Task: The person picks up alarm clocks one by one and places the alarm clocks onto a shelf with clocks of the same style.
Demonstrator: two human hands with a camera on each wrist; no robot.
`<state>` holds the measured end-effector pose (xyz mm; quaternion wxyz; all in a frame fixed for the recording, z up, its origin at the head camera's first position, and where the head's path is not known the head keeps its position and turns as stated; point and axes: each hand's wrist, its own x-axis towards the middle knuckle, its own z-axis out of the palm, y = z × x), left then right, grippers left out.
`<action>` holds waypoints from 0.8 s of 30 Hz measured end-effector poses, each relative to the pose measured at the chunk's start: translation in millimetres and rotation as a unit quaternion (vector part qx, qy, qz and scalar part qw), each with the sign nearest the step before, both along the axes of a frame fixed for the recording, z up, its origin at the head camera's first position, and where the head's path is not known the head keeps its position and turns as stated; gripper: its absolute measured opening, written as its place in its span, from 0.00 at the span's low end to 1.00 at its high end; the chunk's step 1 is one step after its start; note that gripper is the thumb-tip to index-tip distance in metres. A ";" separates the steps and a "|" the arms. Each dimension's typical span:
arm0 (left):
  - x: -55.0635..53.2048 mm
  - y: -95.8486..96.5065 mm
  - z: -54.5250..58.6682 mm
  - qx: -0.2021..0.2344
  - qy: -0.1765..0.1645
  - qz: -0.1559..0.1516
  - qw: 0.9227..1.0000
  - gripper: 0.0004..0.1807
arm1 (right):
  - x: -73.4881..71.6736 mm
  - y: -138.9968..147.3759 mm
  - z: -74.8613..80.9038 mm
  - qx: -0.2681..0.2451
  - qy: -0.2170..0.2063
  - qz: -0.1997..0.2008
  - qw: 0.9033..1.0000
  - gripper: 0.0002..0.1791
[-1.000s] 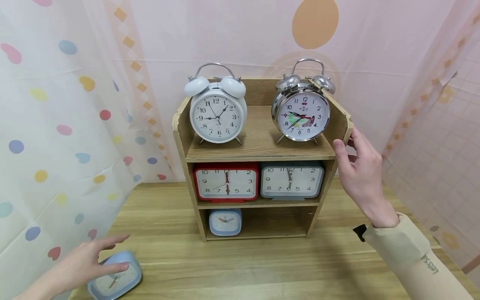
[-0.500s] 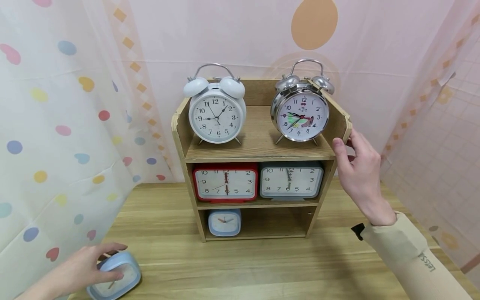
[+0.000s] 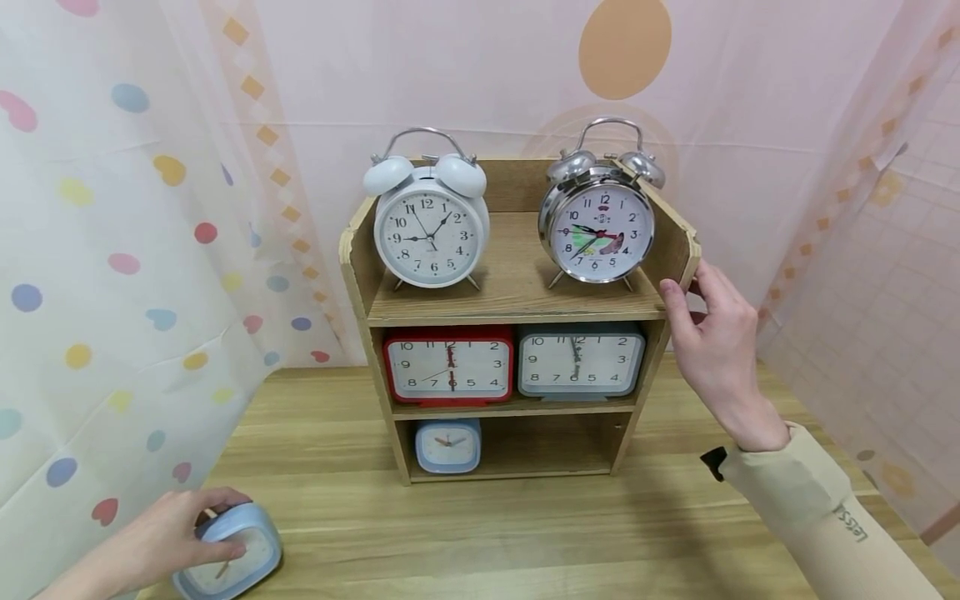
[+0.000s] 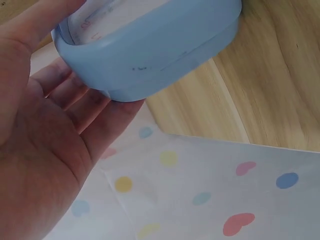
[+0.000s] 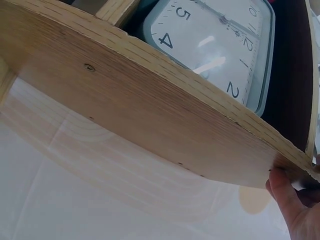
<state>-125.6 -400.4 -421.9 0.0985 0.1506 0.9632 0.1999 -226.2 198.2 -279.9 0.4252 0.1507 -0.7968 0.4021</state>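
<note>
At the table's lower left in the head view, my left hand (image 3: 161, 533) grips a small light-blue alarm clock (image 3: 258, 546). The thumb lies over its pale dial and the fingers reach behind the case. The left wrist view shows those fingers against the smooth blue casing (image 4: 150, 55). My right hand (image 3: 716, 350) holds the upper right side panel of a wooden shelf (image 3: 517, 310), thumb at the front edge, other fingers on the outer face. In the right wrist view, fingertips (image 5: 282, 182) touch that panel (image 5: 165, 120) near its corner.
On the shelf's top stand a white twin-bell clock (image 3: 431, 233) and a silver twin-bell clock (image 3: 600, 233). A red clock (image 3: 448, 367) and a grey clock (image 3: 581, 362) fill the middle tier. Another small blue clock (image 3: 447, 446) sits at bottom left. Patterned curtains (image 3: 150, 250) surround the table (image 3: 480, 542).
My left hand has lowered onto the blue clock, and its raised fingers and thumb have closed around it. My right hand stays on the shelf panel. The head view has shifted slightly.
</note>
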 end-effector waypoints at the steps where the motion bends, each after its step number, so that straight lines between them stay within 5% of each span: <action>1: -0.1 0.8 -0.1 -0.002 0.004 0.002 1.000 0.24 | -0.1 0.1 -0.2 0.001 0.001 -0.001 1.000 0.18; 7: -1.2 7.7 0.9 -0.010 0.019 0.018 1.000 0.29 | -0.9 0.2 -1.3 0.004 0.006 -0.006 1.000 0.17; 24: -14.2 56.3 18.5 0.032 0.100 -0.039 0.994 0.27 | -2.6 1.0 -4.6 0.002 0.019 -0.009 1.000 0.15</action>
